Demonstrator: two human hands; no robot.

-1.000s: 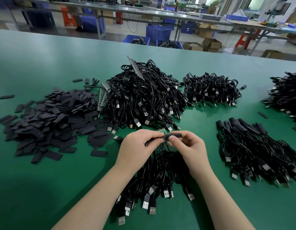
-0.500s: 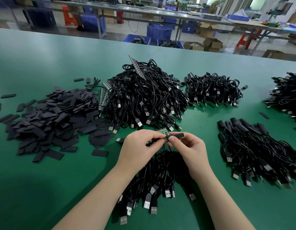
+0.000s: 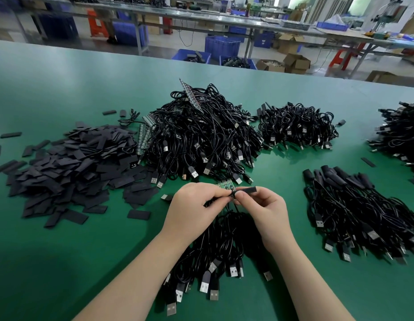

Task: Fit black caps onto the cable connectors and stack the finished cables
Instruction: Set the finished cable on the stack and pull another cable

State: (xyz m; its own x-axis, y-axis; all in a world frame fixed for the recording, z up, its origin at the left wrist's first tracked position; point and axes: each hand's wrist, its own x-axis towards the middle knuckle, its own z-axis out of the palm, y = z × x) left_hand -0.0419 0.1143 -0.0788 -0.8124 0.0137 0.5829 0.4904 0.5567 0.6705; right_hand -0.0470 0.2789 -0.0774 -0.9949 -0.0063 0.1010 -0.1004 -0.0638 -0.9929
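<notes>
Head view: left hand (image 3: 196, 205) pinched connector end (image 3: 225, 186), right hand (image 3: 262, 205) pinched black cap (image 3: 246, 189); risked misaligned cap jamming or slipping from fingers.

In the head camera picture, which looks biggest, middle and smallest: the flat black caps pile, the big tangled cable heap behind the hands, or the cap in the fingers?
1 and 2. Flat black caps pile and big tangled cable heap: look alike, too close to rank.
3. Cap in the fingers: smallest by far.
</notes>
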